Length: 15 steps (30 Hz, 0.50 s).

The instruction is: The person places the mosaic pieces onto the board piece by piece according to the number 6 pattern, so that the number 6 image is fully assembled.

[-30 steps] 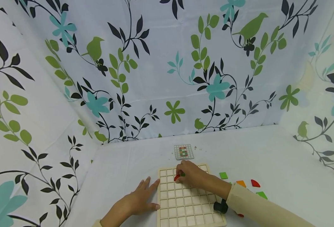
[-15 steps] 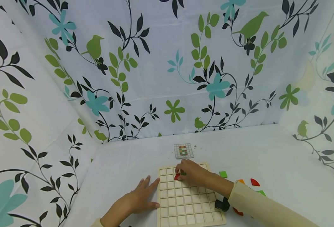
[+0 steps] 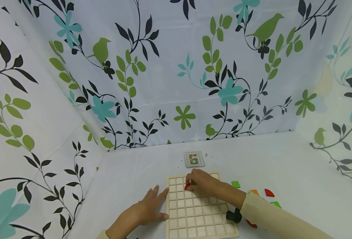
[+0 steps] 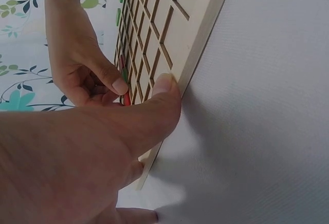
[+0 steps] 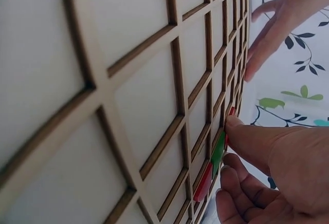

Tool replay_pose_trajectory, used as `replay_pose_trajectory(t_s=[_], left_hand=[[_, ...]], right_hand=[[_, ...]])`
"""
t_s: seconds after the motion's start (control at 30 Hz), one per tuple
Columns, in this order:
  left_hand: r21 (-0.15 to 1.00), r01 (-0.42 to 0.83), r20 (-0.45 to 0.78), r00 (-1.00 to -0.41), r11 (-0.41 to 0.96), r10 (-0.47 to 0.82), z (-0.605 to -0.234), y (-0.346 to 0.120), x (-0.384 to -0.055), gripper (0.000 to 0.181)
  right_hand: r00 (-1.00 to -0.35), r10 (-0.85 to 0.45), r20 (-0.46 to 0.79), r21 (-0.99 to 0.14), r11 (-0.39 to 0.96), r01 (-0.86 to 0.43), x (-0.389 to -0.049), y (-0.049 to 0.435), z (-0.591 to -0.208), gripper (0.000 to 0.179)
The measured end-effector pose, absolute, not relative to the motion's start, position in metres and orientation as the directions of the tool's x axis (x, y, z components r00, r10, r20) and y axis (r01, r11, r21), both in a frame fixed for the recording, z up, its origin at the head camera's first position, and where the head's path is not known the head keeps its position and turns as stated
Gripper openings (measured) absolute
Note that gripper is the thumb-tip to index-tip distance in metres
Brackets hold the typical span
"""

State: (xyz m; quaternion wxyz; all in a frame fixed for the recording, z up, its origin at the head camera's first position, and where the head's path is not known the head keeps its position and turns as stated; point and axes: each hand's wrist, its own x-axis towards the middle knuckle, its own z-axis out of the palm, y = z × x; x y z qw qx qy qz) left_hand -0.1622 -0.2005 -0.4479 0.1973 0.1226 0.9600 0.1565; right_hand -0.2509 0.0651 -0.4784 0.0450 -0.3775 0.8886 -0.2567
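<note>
Left hand [image 3: 148, 209] spread, right hand [image 3: 202, 182] pinching, at a gridded board [image 3: 189, 211].
The left touches the board's left edge; near the far edge, the right grips a red piece [image 3: 186, 187] beside a green piece [image 5: 218, 150]; beyond that edge lies a printed card [image 3: 194, 159].

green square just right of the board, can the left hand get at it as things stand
Probably not directly: the left hand is at the left edge of the wooden grid board, and the right forearm reaches across in between, though the green square itself lies uncovered.
</note>
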Motion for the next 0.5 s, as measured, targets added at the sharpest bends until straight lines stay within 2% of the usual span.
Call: replay_pose_trajectory(t_s=[0.17,0.33,0.5], left_hand=[[0.347,0.184,-0.336,-0.891,0.92,0.305,-0.45,-0.202,-0.163,0.094],[0.352,0.187,-0.338,-0.888,0.917,0.311,-0.451,-0.203,-0.164,0.094],[0.363,0.188,-0.336,-0.887,0.913,0.316,-0.451,-0.202,-0.164,0.094]], right_hand=[[-0.72,-0.685,0.109,-0.492,0.592,-0.638,-0.251,0.067,-0.477,0.013],[-0.724,-0.683,0.093,-0.548,0.572,-0.61,-0.252,0.082,-0.468,0.017],[-0.788,-0.609,0.089,-0.57,0.618,-0.542,-0.254,0.109,-0.46,0.018]])
